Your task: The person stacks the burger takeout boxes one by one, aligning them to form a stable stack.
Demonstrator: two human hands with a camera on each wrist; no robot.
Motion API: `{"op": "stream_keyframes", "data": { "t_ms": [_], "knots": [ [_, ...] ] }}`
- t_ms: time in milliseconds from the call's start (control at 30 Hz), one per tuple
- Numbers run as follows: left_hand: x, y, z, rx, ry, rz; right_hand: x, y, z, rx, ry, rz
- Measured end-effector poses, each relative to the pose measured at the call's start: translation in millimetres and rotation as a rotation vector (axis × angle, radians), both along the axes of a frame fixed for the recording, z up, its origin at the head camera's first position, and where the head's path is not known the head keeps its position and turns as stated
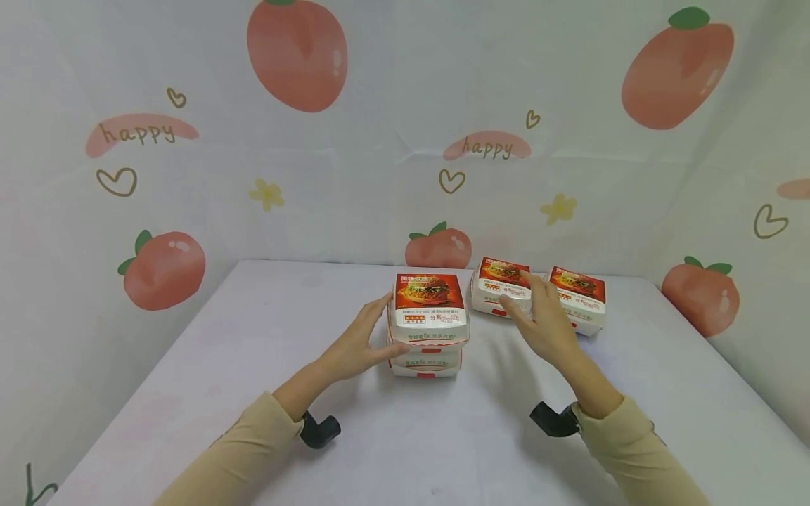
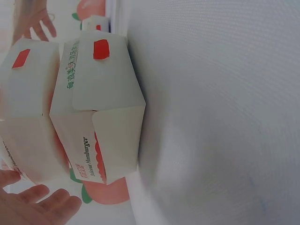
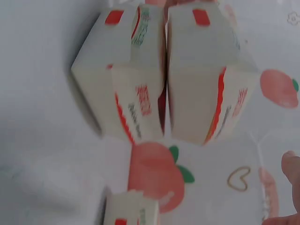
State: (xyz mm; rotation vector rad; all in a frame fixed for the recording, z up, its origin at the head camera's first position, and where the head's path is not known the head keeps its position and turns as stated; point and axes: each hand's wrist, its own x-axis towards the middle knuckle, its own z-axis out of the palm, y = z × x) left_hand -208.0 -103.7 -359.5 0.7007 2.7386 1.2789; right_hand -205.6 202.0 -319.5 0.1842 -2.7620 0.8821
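Head: seeing upper box [image 1: 430, 309] resting on lower box [image 1: 425, 363], around mid table [image 1: 430, 450]. Laying left hand [image 1: 354, 344] along upper box's left side with fingers extended and thumb lying across the front by the seam (open, not clamping). Holding right hand [image 1: 549, 330] above table, right of both boxes, fingers loosely spread, gripping nothing. Seeing middle box [image 1: 490, 284] and right box [image 1: 585, 302] set further back, partly hidden behind right hand from this angle. Also showing tan sleeves [image 1: 243, 439], black wrist mounts [image 1: 319, 430] and fruit-print backdrop [image 1: 380, 211].

Left wrist: looking along the front and left side of both boxes, turned sideways, with table at right. Reading "Delicious Hamburger" on lower box. Showing left hand at lower left, fingers slightly bent and apart, next to upper box; not making out fingertip contact here. Catching right hand at upper left, fingers hanging, empty.

Right wrist: viewing both boxes from the other side, a bit blurred. Catching only part of right hand at lower right, apart from upper box. Seeing another box at bottom, cut off; not telling which.
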Motion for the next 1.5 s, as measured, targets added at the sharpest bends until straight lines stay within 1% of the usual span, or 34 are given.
{"op": "stream_keyframes", "data": {
  "t_ms": [233,367,467,567,733,833,967,1033,1133,1300,1500],
  "knots": [
    [1.6,0.5,2.1,0.003,-0.005,-0.005,0.7,27.2,-3.6,-0.013,-0.005,-0.039],
    [1.6,0.6,2.3,0.01,-0.02,-0.004,0.2,39.8,-8.2,-0.025,0.015,-0.071],
    [1.1,0.8,1.8,0.017,-0.02,-0.01,-1.9,50.3,-12.4,-0.017,0.04,-0.104],
    [1.1,0.7,1.4,0.023,-0.027,-0.013,-4.4,61.6,-16.4,-0.009,0.048,-0.148],
    [1.2,0.0,1.4,0.02,-0.034,-0.014,-9.4,80.9,-22.5,-0.04,0.016,-0.212],
    [0.7,-0.2,1.3,0.011,-0.029,-0.013,-13.3,91.1,-27.3,-0.048,0.001,-0.228],
    [-0.1,-0.1,1.3,0.008,-0.03,-0.01,-18.1,103.0,-35.2,-0.076,-0.004,-0.23],
    [0.0,-0.2,1.3,0.008,-0.034,-0.009,-20.6,108.2,-39.3,-0.094,-0.02,-0.231],
    [0.4,-0.5,1.5,0.012,-0.043,-0.008,-24.7,115.3,-45.2,-0.118,-0.068,-0.236],
    [0.8,-0.1,1.8,0.015,-0.043,-0.007,-30.7,125.0,-53.5,-0.116,-0.154,-0.231],
    [0.2,0.3,0.5,0.019,-0.028,-0.008,-37.6,132.1,-62.0,-0.106,-0.212,-0.216]
  ]
}}
